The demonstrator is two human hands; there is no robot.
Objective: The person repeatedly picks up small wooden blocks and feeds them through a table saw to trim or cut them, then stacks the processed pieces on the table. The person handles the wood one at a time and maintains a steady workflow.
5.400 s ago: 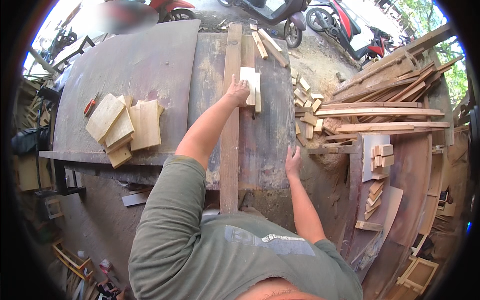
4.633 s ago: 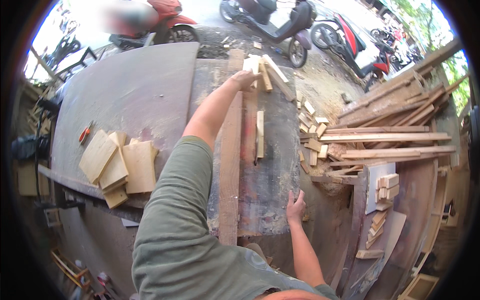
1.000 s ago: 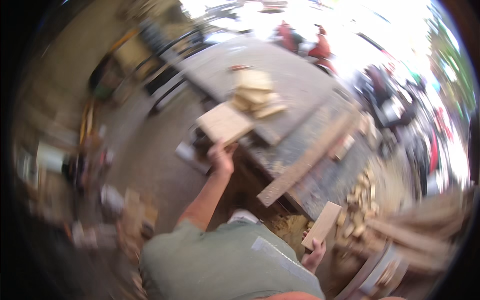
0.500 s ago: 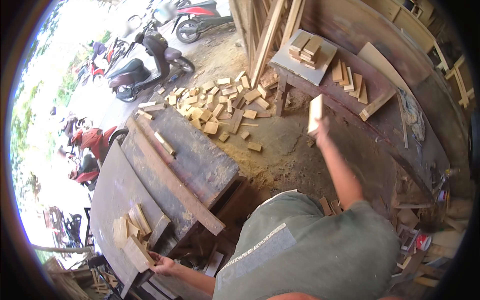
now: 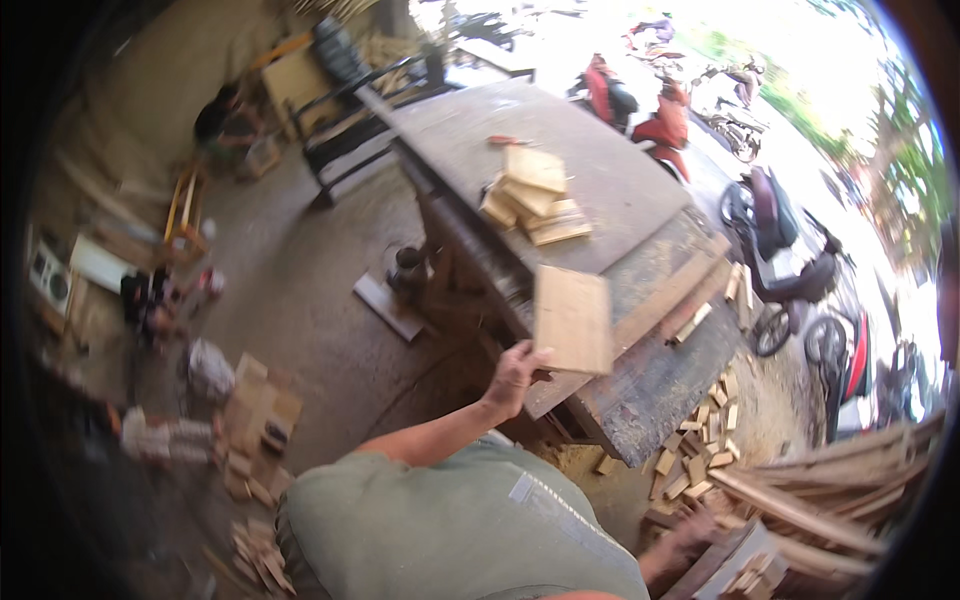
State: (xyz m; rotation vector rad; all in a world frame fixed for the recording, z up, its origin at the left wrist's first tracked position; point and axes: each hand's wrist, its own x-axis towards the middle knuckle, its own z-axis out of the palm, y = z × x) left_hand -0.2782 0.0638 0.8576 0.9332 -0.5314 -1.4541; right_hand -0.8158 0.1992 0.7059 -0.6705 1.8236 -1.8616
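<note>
Workbench [image 5: 610,190] is standing before us, bearing loosely stacked boards [image 5: 535,185]. We are holding another square board [image 5: 573,320] at the near edge, our left hand [image 5: 515,378] gripping its lower left corner. Our right hand [image 5: 690,530] is blurring low at our side; whether it is grasping anything, we are failing to tell. Beyond the stack, a red tool [image 5: 508,140] is lying.

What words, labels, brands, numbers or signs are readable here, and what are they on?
No text can be read in this view.
Wooden board in the left hand: no lettering shows on its visible face.
Pale strip on the grey-green shirt: too blurred to tell whether it bears words.
Dark scooter: any markings are too small to read.
</note>
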